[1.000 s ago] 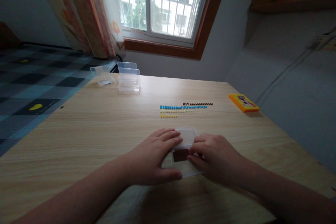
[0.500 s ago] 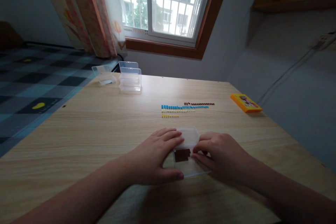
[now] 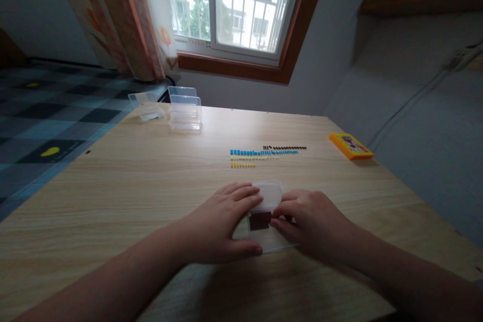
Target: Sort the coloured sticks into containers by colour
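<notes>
A clear plastic box [image 3: 279,248] lies with its lid [image 3: 267,195] folded back, close in front of me on the table. Inside it, against the left side, is a dark brown patch of small pieces [image 3: 259,221] packed together. My left hand [image 3: 226,226] holds the box from the left, fingers over the lid and thumb at the near edge. At the right edge of the brown pieces, my right hand [image 3: 307,219] is closed in a pinch; its fingertips hide whatever is between them. Beyond the box run rows of tiny brown, blue [image 3: 245,152], pale and yellow [image 3: 241,165] pieces.
Several open clear boxes [image 3: 184,118] stand at the table's far left. An orange-yellow flat box [image 3: 350,146] lies near the right edge of the wooden table [image 3: 151,176]. Behind are a window and curtain [image 3: 124,20]; a checkered bed [image 3: 75,115] is at left.
My right fingertips have moved slightly left, closer against the edge of the brown pieces. My left hand stays on the box. The whole view has shifted slightly.
</notes>
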The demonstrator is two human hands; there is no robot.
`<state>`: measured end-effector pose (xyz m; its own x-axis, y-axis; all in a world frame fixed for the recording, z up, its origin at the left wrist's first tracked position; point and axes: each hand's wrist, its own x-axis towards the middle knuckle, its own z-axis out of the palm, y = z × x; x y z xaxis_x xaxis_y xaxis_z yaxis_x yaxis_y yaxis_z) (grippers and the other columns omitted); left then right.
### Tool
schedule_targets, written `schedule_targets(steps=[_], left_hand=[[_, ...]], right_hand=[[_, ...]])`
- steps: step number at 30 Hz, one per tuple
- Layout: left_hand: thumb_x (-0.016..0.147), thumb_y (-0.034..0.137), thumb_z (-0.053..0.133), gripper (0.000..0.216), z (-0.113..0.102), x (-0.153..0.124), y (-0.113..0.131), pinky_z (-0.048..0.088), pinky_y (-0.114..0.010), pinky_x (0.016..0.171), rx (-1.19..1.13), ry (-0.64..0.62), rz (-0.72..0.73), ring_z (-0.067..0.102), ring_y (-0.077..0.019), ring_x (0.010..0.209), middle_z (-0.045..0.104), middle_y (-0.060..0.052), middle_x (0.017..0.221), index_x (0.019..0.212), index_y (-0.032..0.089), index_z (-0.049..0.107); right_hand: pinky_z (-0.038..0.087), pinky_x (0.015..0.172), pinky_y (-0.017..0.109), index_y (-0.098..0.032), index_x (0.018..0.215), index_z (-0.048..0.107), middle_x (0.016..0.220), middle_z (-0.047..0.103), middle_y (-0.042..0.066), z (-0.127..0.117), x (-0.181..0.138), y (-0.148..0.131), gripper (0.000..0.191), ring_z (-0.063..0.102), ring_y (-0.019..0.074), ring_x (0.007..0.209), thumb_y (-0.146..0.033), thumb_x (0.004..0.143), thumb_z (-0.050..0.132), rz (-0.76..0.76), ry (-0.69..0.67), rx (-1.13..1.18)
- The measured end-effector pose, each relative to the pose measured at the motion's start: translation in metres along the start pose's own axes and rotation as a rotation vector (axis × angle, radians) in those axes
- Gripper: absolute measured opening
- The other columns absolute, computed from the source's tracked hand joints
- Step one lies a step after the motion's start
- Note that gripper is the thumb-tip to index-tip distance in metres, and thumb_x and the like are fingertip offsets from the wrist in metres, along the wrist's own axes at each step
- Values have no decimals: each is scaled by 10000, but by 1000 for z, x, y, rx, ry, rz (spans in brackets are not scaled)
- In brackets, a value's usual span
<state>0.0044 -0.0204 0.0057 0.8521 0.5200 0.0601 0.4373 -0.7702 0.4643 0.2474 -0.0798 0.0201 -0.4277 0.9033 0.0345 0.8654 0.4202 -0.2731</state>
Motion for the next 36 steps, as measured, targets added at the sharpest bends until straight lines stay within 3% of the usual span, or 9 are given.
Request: schedule_targets(steps=[20,25,30,36], left_hand=[[791,585,809,842,0,-2,-2,307,-592,1237,-30,24,12,421,-403,1471,501,-172,1566,1483,184,545],[790,583,808,861,-1,0,-1,313,-591,1236,-12,9,9,417,-401,1475,484,-178,1577,1497,175,534],[796,572,799,873,-1,0,-1,330,-600,1228,-2,-8,-3,392,-413,1487,470,-189,1585,1504,143,524],[805,555,792,828,-4,-2,-1,361,-601,1211,-5,14,30,377,-416,1496,466,-176,1590,1497,186,525]], right_hand=[[388,650,280,-228,817,794,782,735,14,-6,-3,4,171,640,154,711,-268,936,679,-64,65,-8],[406,649,279,-205,848,772,739,690,19,-18,4,20,256,601,146,686,-321,1004,605,-93,354,76],[461,713,327,-194,805,727,720,666,41,-17,26,62,250,593,191,728,-306,989,600,-69,705,93],[481,913,421,-212,1009,769,930,719,77,2,46,94,212,620,250,953,-278,964,573,24,872,155]])
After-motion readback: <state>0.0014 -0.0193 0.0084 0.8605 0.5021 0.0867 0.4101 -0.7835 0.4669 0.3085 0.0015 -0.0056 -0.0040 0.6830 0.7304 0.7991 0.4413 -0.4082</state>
